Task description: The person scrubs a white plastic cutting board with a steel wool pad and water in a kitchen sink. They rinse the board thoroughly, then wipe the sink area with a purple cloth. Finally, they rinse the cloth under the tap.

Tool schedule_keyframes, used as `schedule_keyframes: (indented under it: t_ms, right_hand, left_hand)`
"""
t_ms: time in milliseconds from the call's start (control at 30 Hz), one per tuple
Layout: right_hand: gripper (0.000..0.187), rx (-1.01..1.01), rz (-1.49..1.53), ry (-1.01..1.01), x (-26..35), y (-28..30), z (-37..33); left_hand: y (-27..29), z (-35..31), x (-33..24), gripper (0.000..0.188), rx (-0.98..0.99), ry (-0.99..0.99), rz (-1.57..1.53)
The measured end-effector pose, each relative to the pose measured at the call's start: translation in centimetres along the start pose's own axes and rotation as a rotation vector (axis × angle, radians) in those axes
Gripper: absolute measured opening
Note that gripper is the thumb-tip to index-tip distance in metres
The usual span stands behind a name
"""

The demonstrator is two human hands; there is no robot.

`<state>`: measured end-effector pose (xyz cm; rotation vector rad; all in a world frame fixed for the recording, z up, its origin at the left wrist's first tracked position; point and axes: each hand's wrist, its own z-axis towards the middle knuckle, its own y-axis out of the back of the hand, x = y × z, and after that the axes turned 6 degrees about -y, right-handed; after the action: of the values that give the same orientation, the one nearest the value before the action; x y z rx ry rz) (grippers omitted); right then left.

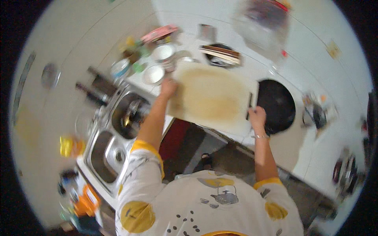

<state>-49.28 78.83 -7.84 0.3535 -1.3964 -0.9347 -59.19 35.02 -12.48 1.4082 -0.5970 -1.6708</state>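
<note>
A large pale cutting board (210,96), stained yellow-brown across its middle, is held out in front of me over the counter's near edge. My left hand (168,87) grips its left edge, the fingers partly hidden behind it. At the opposite end my right hand (257,117) is closed around the edge beside the dark handle slot. A black wok (277,104) lies just right of the board, close to my right hand. White bowls (153,74) stand just beyond my left hand.
Left is a steel double sink (103,155) with items in its far basin. Behind the board a dark container (220,54) has light and brown strips across it. Knives (92,93) hang near the sink. An orange package (87,200) lies at lower left. The white counter (311,147) continues right.
</note>
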Motion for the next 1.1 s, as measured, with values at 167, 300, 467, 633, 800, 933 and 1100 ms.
schedule_keyframes:
  t_ms: [167,300,467,633,800,933,1100]
  right_hand:
    - [0.026,0.074,-0.054,-0.076,0.1,2.3,-1.5]
    - [0.027,0.093,-0.197,0.004,-2.3,1.6,-0.1]
    - [0.046,0.059,0.067,0.059,-0.6,1.0,0.3]
    - [0.047,-0.007,0.021,0.382,6.2,0.8,-0.2]
    - [0.044,0.167,0.255,0.411,17.6,-4.7,-5.1]
    - [0.041,0.427,0.39,0.523,26.9,-10.1,-13.2]
    - [0.026,1.169,0.291,0.56,33.3,-18.5,-24.6]
  left_hand:
    - [1.5,-0.3,-6.3,0.024,0.196,0.294,0.072]
    - [3.5,-1.9,-7.2,0.028,0.166,0.354,-0.04]
    - [1.7,-3.2,-4.4,0.031,-0.074,0.26,-0.319]
    - [3.5,-8.0,-0.3,0.041,-0.228,0.21,-0.543]
    - [15.2,-19.5,5.2,0.033,-0.232,0.496,-0.668]
    - [23.0,-28.1,18.9,0.031,-0.502,0.545,-0.552]
    - [29.1,-38.9,22.4,0.049,-0.145,0.753,0.272]
